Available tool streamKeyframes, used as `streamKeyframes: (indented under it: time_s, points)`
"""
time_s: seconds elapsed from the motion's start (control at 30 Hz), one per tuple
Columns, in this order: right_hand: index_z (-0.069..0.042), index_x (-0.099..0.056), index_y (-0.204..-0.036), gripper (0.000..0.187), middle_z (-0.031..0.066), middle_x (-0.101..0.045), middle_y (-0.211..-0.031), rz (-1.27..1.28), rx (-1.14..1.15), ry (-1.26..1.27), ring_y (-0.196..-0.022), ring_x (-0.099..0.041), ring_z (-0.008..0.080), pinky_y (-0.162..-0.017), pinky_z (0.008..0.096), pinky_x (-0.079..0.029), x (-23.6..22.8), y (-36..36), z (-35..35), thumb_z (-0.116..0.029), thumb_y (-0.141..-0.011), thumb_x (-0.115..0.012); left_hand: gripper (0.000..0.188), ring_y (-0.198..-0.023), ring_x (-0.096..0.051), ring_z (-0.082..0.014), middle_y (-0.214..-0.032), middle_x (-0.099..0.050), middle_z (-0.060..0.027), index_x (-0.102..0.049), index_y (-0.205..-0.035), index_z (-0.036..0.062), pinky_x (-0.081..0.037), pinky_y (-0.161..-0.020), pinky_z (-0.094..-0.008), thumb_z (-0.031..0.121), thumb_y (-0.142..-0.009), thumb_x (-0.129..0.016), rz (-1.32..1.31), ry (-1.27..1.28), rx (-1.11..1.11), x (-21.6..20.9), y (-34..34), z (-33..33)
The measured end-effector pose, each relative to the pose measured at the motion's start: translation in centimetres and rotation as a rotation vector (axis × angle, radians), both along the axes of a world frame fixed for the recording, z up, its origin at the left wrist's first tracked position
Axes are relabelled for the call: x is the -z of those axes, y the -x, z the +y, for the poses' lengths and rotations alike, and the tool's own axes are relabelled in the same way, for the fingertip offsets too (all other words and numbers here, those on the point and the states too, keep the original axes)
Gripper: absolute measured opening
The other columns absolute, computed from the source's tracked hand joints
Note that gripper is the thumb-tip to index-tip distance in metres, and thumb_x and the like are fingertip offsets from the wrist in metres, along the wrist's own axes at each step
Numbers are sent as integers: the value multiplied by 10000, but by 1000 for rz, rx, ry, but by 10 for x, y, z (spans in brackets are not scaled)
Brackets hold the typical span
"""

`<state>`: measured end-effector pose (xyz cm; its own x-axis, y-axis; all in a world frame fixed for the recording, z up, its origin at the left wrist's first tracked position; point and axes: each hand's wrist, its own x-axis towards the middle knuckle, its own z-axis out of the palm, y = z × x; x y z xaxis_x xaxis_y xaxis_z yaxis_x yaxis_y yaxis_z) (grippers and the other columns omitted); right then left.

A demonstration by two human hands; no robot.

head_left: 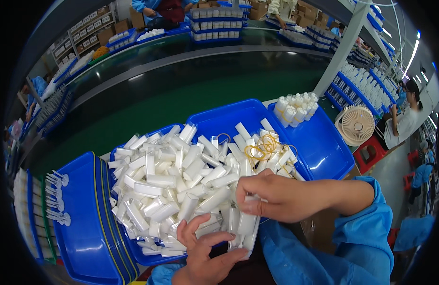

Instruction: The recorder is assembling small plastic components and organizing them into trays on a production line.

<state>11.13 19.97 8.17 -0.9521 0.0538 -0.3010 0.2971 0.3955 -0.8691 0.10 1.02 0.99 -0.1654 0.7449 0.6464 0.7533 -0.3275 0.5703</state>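
Note:
A small bundle of white cylinders in clear sleeves (248,224) stands upright at the near edge of the pile. My right hand (276,195) is closed round its upper part, fingers curled and pressed together. Lower down, my left hand (207,251) has its thumb and forefinger against the bundle's left side, while its other fingers spread toward the pile. Many loose white sleeved pieces (162,183) fill a blue tray (157,260) just beyond my left hand. Yellow rubber bands (261,148) lie on more white pieces beyond my right hand.
A blue tray (229,114) sits behind the pile; another (326,142) at right carries banded white bundles (295,109). Stacked blue trays (81,213) stand left. A green conveyor belt (205,85) runs behind. A fan (356,124) and metal post (340,52) are at right. Other people work nearby.

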Motion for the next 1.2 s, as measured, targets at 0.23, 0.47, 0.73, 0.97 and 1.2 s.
streamKeyframes:
  time_s: [0.23,0.47,0.73,0.97,1.2]
  points:
    - [-104,-444,-923,101,72,-508,-845,248,-137,-173,-867,-492,222,-775,366,-286,13,-7,-24,-202,-902,-455,545,-1017,-448,-368,-1075,-468,-147,-489,-1143,207,-369,-844,-498,287,-676,-759,-84,-194,-122,10,-4,3]
    - [-90,-468,-903,92,63,-505,-836,381,-163,-196,-858,-490,227,-763,370,-294,0,-8,-26,-174,-871,-487,555,-878,-550,-297,-1033,-484,-151,-433,-1130,14,-503,-708,-365,174,-706,-752,-953,-72,122,-8,-17,2]
    - [-93,-498,-1050,399,133,-462,-1099,626,-49,-486,-1001,-466,276,-770,373,-292,13,-9,-43,-306,-749,-651,736,-997,-494,-183,-1145,-423,-108,-64,-1394,100,-413,-843,-340,539,-882,-359,-1623,508,778,10,-18,4]
    - [-123,-386,-1309,852,178,-338,-1328,651,-160,-814,-1134,-430,273,-764,392,-333,29,-23,-58,-432,-591,-723,566,-981,-505,-193,-1159,-424,-130,-182,-1291,40,-433,-817,-321,392,-889,-369,-1310,498,736,24,-23,3]
    - [-318,-449,-1240,377,114,-576,-1078,1240,75,-803,-879,-588,209,-640,311,-325,44,-4,-76,-219,-877,-477,462,-916,-534,-224,-1025,-468,-131,-296,-1144,25,-470,-765,-331,273,-815,-507,-1590,413,841,24,-29,10]
